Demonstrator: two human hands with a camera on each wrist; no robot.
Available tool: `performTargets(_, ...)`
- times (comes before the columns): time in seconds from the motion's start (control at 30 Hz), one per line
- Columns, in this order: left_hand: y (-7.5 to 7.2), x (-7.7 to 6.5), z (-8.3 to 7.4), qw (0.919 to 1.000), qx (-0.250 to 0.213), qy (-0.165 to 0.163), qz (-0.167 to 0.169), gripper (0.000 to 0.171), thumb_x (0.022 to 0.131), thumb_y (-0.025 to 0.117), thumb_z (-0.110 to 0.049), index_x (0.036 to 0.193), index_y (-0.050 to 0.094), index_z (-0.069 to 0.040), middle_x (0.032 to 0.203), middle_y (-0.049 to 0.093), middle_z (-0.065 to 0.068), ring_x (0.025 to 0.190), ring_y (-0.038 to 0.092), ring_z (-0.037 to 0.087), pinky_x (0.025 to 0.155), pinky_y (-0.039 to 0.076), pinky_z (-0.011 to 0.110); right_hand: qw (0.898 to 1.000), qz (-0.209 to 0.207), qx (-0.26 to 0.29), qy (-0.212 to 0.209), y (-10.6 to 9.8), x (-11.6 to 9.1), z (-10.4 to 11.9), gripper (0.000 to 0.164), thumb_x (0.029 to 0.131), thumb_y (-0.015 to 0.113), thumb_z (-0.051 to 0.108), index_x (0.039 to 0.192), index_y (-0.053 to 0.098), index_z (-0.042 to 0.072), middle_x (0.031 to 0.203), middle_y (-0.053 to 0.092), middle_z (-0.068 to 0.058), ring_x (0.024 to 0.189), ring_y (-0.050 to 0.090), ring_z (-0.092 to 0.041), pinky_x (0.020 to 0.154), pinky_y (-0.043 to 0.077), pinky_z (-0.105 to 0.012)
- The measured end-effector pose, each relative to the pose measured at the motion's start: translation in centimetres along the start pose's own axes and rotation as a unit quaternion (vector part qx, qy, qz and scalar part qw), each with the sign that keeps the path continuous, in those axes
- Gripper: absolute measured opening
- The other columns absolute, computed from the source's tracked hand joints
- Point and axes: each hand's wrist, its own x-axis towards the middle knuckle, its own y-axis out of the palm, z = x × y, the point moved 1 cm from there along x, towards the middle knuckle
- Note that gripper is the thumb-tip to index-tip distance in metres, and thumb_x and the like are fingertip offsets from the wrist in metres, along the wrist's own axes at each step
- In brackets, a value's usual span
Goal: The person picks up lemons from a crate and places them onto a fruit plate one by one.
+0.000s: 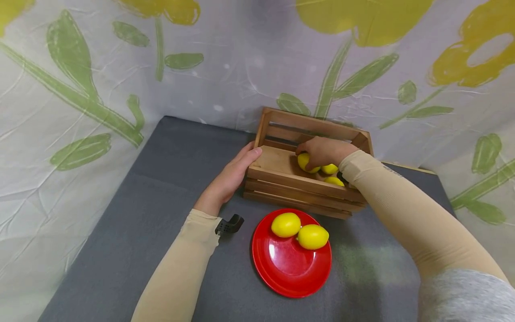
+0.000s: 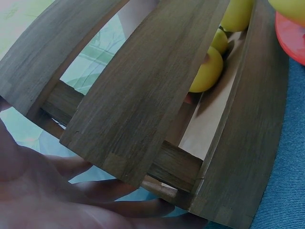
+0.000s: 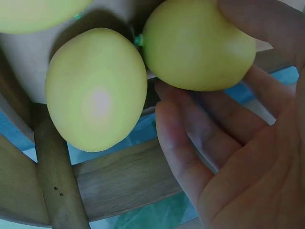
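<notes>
A: What's nearest?
B: A red plate (image 1: 290, 273) on the tabletop (image 1: 169, 179), with two lemons (image 1: 313, 237) towards its far side; beyond it stands a wooden crate (image 1: 297, 181); the left hand (image 1: 229, 179) lies against its left end, thumb by the rim, fingers stretched along the outside.
A: And the right hand (image 1: 325, 152)?
B: Inside the crate, thumb and fingers round a lemon, the gripped one (image 1: 304, 163).
A: Any advice on that grip?
B: I'd set the thumb opposite the fingers and squeeze lightly; the neighbour sits close, so I'd lift straight up, above the rim, before going sideways; the left hand should brace the crate against sliding.
A: Counts?
B: One plate, two lemons on it; one crate, three lemons visible inside, the gripped one plus two loose ones (image 1: 330, 169); behind, a flower-patterned sheet (image 1: 233, 85).
</notes>
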Motion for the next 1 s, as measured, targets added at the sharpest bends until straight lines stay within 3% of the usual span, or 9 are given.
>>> performTargets(0.2, 0.1, 0.1, 0.0, 1.0000, 0.001, -0.006, -0.003, 0.089, 0.105, 0.045, -0.069, 0.176, 0.012, -0.027, 0.183, 0.012, -0.003, 0.168, 0.011, 0.024, 0.135, 0.008, 0.064, 1.000, 0.006, 0.001, 0.007, 0.2, 0.1, 0.0, 0.066, 0.097, 0.078, 0.025, 0.158, 0.055, 0.016, 0.162, 0.055, -0.016, 0.135, 0.057, -0.033, 0.117, 0.047, -0.056)
performTargets(0.5, 0.0, -0.1, -0.2, 1.0000, 0.003, -0.008, -0.003, 0.088, 0.106, 0.044, -0.068, 0.176, 0.012, -0.026, 0.183, 0.012, -0.002, 0.168, 0.012, 0.025, 0.135, 0.008, 0.065, 1.000, -0.003, -0.002, -0.014, 0.1, 0.3, 0.1, 0.063, 0.095, 0.079, 0.027, 0.153, 0.061, 0.016, 0.155, 0.061, -0.014, 0.128, 0.059, -0.031, 0.112, 0.050, -0.053)
performTargets(0.73, 0.2, 0.0, -0.4, 1.0000, -0.002, -0.003, 0.001, 0.089, 0.106, 0.046, -0.067, 0.176, 0.011, -0.024, 0.183, 0.011, -0.002, 0.168, 0.011, 0.024, 0.136, 0.008, 0.062, 1.000, -0.015, 0.009, -0.017, -0.6, -1.5, -0.1, 0.064, 0.096, 0.080, 0.028, 0.155, 0.059, 0.016, 0.154, 0.062, -0.013, 0.126, 0.061, -0.031, 0.110, 0.052, -0.053)
performTargets(1.0, 0.0, -0.1, -0.2, 1.0000, -0.003, -0.009, 0.000, 0.086, 0.107, 0.045, -0.066, 0.176, 0.012, -0.026, 0.183, 0.010, -0.002, 0.169, 0.010, 0.025, 0.135, 0.010, 0.064, 0.997, -0.074, 0.000, -0.032, -2.5, -5.5, 1.3, 0.054, 0.095, 0.080, 0.025, 0.146, 0.063, 0.018, 0.130, 0.071, -0.008, 0.107, 0.064, -0.027, 0.095, 0.056, -0.047)
